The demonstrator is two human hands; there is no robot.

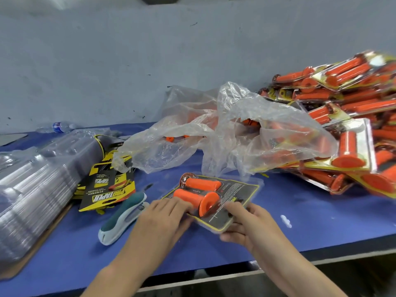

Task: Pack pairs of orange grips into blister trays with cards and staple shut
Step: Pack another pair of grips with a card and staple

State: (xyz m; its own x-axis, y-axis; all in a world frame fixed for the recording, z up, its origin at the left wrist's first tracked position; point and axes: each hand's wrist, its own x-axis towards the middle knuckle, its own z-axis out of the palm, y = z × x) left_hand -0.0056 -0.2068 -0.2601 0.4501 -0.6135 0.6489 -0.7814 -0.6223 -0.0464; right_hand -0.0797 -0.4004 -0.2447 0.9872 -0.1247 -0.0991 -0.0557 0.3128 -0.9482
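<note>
head: right hand (246,225) on blister tray (244,190)

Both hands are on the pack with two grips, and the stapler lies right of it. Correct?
No. In the head view the stapler lies left of the pack, beside the left hand. The rest holds.

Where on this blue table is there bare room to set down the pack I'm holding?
Set the pack on the bare blue table at front right, between your right hand, the heap of finished packs and the front edge. A smaller patch lies front left, between the stapler and the tray stack. The plastic bag crowds the back.
</note>
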